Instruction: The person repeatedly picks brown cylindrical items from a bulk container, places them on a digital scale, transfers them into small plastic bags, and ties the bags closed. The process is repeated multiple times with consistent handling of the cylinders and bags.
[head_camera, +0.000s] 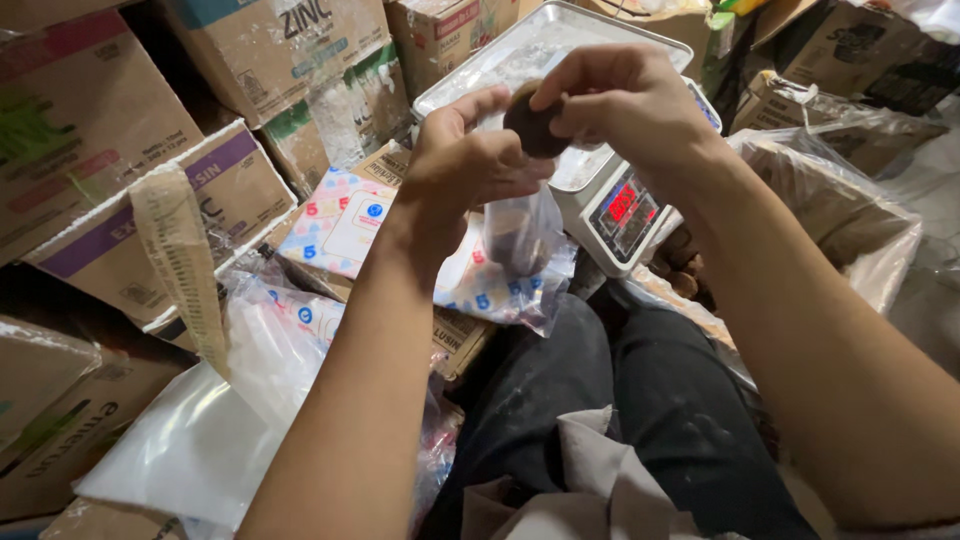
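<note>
I'm at the bagging step, as I read it: my right hand (625, 100) has its fingers closed round a dark brown, rounded lump (532, 122), pinched between thumb and fingertips just above the mouth of a small clear plastic bag (522, 232). My left hand (470, 165) grips the top of that bag, fingers curled on its rim with the index finger lifted, so the bag hangs down in front of the digital scale (610, 195). Something dark already sits at the bottom of the bag; I can't tell exactly what it is.

Taking the scale as my landmark: its steel pan (470, 75) is behind my hands, its red display faces me just right of the bag, and the lump hovers over its near left corner. Left of the scale lie a printed packet with coloured dots (345, 222) and stacked cardboard boxes (90, 130); right of it a large clear sack of brown material (840, 200) stands open. Loose clear plastic sheets (215, 430) lie nearer me on the left.

The next move, in my judgement, calls for keeping the bag's mouth spread while the lump is lowered straight in, then letting go only once it is past the rim.
</note>
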